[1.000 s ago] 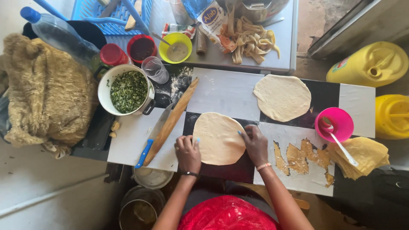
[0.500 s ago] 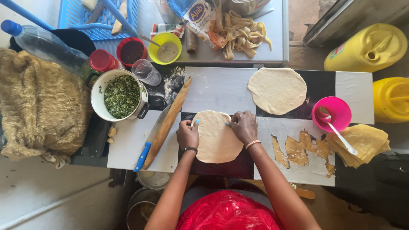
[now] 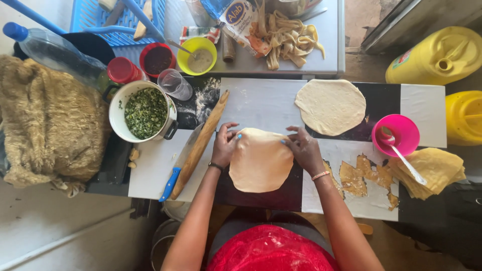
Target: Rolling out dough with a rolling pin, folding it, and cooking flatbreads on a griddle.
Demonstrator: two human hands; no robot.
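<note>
A round, thin sheet of pale dough lies on the black-and-white work table right in front of me. My left hand pinches its upper left edge. My right hand grips its upper right edge. Both hands have fingers curled onto the rim of the dough. A second rolled dough round lies flat farther back on the right. A wooden rolling pin and a blue-handled knife lie slantwise just left of my left hand.
A white pot of chopped greens stands at left, beside a clear cup, a red bowl and a yellow bowl. A pink bowl with a spoon and folded dough sheets sit right. Yellow jerrycans stand beyond.
My hands have slid from the sides of the dough round up to its far edge and taken hold of the rim. The dough looks slightly narrower and drawn toward me.
</note>
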